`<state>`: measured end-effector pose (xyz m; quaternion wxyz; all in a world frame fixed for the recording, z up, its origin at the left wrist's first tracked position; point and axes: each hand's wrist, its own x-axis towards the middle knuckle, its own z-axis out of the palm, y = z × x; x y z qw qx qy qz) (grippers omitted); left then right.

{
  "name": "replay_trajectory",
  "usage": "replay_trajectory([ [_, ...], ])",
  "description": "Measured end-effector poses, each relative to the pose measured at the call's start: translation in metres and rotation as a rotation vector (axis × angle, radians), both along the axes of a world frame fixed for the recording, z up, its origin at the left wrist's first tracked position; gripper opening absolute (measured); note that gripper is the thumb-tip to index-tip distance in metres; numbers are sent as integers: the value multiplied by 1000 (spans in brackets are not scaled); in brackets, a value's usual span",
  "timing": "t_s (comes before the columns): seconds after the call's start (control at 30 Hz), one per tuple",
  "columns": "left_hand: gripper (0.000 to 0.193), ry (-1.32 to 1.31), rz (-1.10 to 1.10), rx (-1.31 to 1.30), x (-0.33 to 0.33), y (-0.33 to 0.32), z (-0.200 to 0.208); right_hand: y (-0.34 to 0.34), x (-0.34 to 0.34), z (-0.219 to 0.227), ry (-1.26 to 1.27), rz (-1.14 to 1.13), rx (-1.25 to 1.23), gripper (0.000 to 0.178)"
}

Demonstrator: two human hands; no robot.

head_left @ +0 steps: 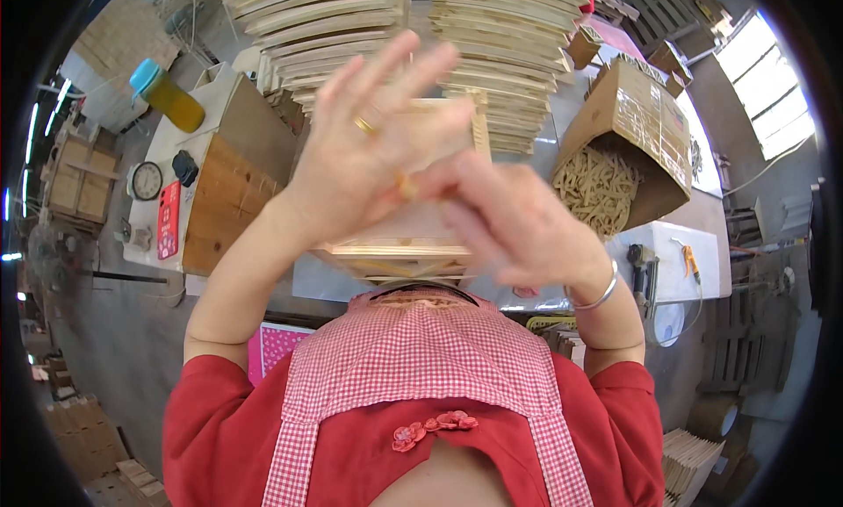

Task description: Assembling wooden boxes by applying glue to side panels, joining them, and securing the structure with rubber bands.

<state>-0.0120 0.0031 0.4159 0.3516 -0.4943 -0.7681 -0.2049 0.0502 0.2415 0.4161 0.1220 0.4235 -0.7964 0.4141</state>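
My left hand (pixel 364 138) is raised over the bench with its fingers stretched and spread, a gold ring on one of them. Against its thumb side, my right hand (pixel 518 213) is closed, its fingers pinched together and smeared by motion. A small yellowish bit (pixel 406 186) shows where the two hands meet; its kind is too blurred to tell. Below the hands lies a pale wooden frame-like piece (pixel 399 252), largely hidden by them. Beyond stand two stacks of thin wooden pieces, a left stack (pixel 307 24) and a right stack (pixel 500 50).
At right, a tilted cardboard box (pixel 650 112) holds many tan strips (pixel 597 186). Farther right lies an orange-handled tool (pixel 689 259) with a cord. On the left stand a bottle (pixel 171 99) with a blue lid, a round dial (pixel 146 180) and a red packet (pixel 169 220).
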Motion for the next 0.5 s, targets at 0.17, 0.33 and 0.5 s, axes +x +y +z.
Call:
replay_trajectory([
  [0.17,14,-1244,-396,276,36,-42,-2,-31,-1,2,-31,33,85,30],
  [0.33,21,-1075,-247,195,23,-98,-19,-14,-7,4,-83,9,238,13],
  [0.5,23,-327,112,-37,-64,-117,-37,36,-85,-8,282,-358,339,27],
])
